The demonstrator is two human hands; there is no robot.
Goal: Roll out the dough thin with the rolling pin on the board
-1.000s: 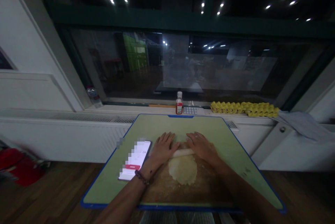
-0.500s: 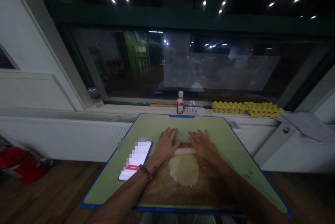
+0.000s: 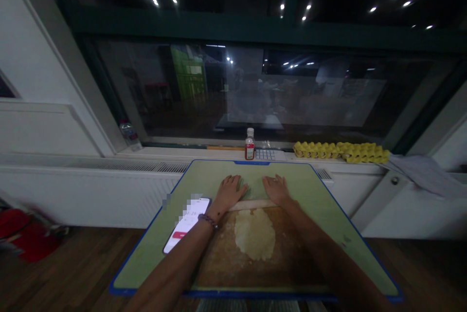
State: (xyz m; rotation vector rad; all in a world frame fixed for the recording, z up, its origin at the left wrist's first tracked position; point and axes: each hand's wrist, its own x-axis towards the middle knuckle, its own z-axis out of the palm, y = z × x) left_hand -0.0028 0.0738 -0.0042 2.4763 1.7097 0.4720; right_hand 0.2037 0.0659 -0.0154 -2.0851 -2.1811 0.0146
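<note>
A pale rolling pin lies crosswise at the far end of a brown wooden board. My left hand presses down over its left end, palm low and fingers stretched forward. Over the right end rests my right hand, also flat with its fingers extended. Both palms hide the pin's ends. Just on my side of the pin, a thin, uneven round of rolled dough sits on the board. A lit phone lies left of my left wrist, partly behind the forearm.
The green table top has a blue rim. Along the windowsill stand a small bottle with a red label, yellow egg trays and a clear bottle. A grey cloth hangs at right; something red is on the floor.
Both hands have pushed away from me, carrying the rolling pin forward off the dough's far edge. The dough's far edge shows more. The view has shifted slightly.
</note>
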